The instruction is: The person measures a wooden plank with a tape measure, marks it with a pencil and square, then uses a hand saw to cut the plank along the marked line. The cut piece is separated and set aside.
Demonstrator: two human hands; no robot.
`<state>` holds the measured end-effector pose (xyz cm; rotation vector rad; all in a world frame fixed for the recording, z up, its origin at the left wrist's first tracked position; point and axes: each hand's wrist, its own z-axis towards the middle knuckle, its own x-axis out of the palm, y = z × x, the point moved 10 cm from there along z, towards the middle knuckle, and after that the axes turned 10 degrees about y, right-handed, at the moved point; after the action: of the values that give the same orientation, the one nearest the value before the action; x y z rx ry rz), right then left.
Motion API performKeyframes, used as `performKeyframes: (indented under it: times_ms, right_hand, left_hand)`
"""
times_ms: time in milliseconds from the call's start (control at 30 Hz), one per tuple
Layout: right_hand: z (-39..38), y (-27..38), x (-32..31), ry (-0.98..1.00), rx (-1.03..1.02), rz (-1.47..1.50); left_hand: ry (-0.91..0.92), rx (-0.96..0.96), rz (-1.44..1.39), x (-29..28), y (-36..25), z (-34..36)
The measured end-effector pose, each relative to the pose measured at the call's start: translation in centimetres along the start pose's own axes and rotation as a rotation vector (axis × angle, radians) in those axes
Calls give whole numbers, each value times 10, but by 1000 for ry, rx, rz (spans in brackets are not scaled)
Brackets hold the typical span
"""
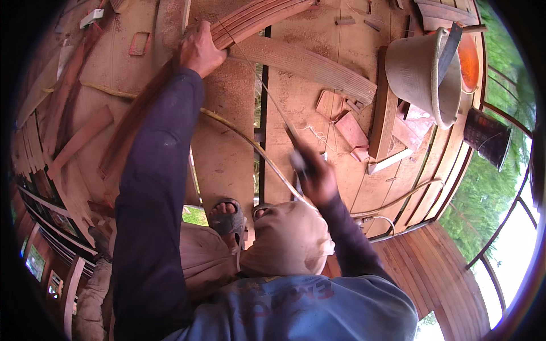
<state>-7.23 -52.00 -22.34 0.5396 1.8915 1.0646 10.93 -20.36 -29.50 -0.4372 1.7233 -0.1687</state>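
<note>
My left hand (200, 48) is closed on a curved, grooved reddish wooden piece (259, 23) at the far middle. My right hand (319, 181), smeared by motion, grips the dark handle of a handsaw (266, 91). The saw's long blade shows edge-on as a thin line, running up and left across the grooved wood beside my left hand. A straight grooved board (310, 65) lies just right of the curved piece. Under my left forearm another dark reddish length of wood (136, 122) slants toward me; whether it joins the held piece is hidden.
A pale bucket (412, 65) with a blade leaning in it stands at the right, beside an orange bucket (469, 62) and a dark container (487, 136). Wood offcuts (351, 131) and sawdust lie on the planks. A yellowish hose (242, 136) crosses the gapped floor near my sandalled foot (226, 213).
</note>
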Motion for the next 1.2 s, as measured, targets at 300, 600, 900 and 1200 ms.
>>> performKeyframes:
  times_ms: [300, 600, 900, 1200]
  right_hand:
    - [140, 5, 29, 29, -33, 65]
    - [80, -3, 8, 1, -64, -47]
    - [-18, -8, -15, 35, 71, 74]
    - [121, -9, 26, 101, -30, -10]
  left_hand:
    - [-63, 75, 24, 9, -11, 5]
    - [-25, 39, 41, 3, -8, 5]
    - [-3, -10, 75, 4, 2, 6]
    - [-28, 6, 87, 17, 4, 10]
